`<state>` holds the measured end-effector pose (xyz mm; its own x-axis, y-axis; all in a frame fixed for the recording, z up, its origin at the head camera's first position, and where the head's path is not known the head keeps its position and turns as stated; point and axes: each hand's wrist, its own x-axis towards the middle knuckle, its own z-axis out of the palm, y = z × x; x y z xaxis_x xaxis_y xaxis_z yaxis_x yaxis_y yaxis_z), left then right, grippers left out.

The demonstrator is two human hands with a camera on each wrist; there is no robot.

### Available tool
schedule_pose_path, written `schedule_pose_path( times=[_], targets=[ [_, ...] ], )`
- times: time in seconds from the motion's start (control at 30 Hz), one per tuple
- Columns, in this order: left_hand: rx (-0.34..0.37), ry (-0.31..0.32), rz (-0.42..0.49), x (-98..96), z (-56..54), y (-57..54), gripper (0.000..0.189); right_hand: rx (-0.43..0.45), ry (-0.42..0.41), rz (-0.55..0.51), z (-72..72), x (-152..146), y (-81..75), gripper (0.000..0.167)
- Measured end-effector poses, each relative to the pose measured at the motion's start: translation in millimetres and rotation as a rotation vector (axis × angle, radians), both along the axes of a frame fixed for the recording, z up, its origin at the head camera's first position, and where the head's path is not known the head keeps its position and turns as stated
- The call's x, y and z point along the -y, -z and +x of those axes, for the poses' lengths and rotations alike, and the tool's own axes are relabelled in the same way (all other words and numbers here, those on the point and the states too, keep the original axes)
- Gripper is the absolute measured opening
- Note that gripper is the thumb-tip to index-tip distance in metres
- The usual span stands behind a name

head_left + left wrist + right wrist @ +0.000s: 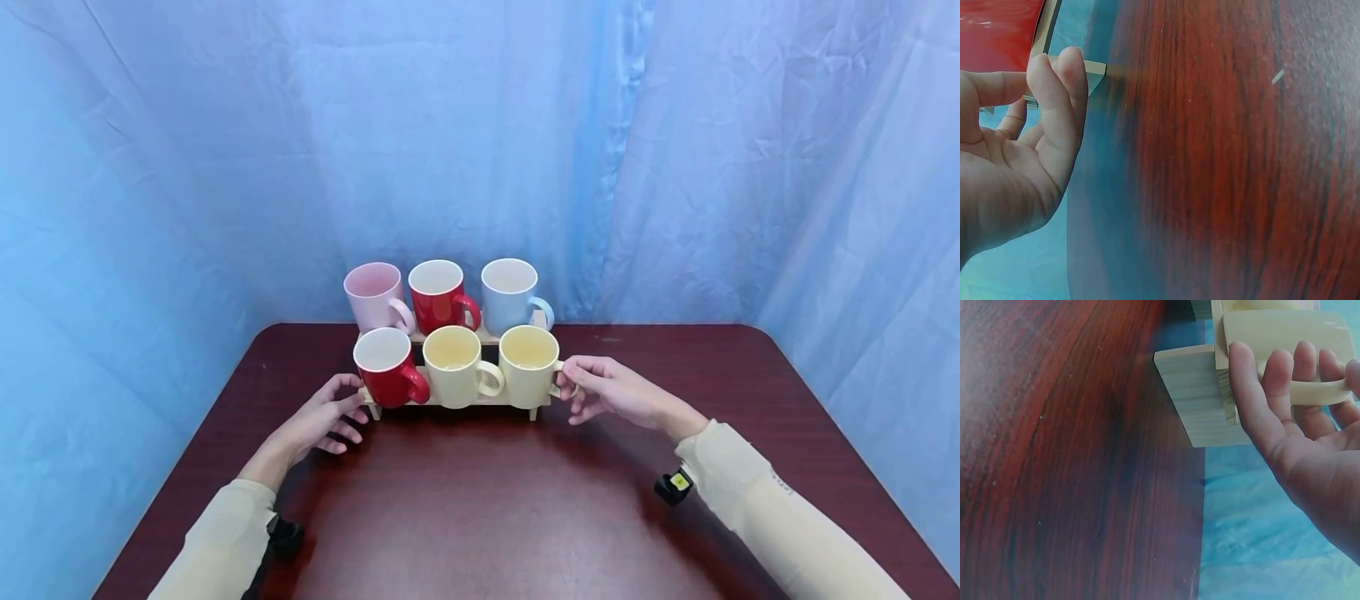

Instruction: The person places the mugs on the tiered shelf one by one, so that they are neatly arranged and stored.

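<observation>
A two-tier wooden rack (487, 398) carries two rows of mugs. On its lower tier stand a red mug (386, 385), a pale yellow mug (450, 379) and another pale yellow mug (525, 383) at the right end. My right hand (611, 392) pinches the handle (1319, 392) of that end mug, thumb on one side and fingers on the other. At the rack's left end, beside the red mug, my left hand (318, 421) holds the lower shelf's tip between thumb and forefinger. Its other fingers spread loosely below.
The upper tier bears a pink mug (371, 308), a red mug (435, 308) and a light blue mug (506, 304). Under the rack is a dark reddish wooden table (465, 508). Blue curtains (450, 150) hang behind it and at both sides.
</observation>
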<state>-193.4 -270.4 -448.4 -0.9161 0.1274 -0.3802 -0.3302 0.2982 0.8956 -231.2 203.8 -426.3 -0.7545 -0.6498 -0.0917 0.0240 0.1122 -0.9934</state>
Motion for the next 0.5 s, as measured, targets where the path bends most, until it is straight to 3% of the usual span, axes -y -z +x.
schedule_pose_path(
  times=[0.3,0.4,0.5],
  targets=[
    [-0.038,0.006,-0.054,1.9,-3.0,-4.9,0.042,-0.037,0.069,0.09,-2.1,1.1,-6.4,0.043],
    [-0.088,0.01,-0.095,0.9,-3.8,-6.3,0.041,-0.109,0.112,0.167,-5.1,-4.8,-12.5,0.042],
    [-0.155,0.017,-0.169,1.5,-3.0,-8.2,0.039,-0.265,0.162,0.273,-6.7,-18.9,-21.9,0.042]
  ],
)
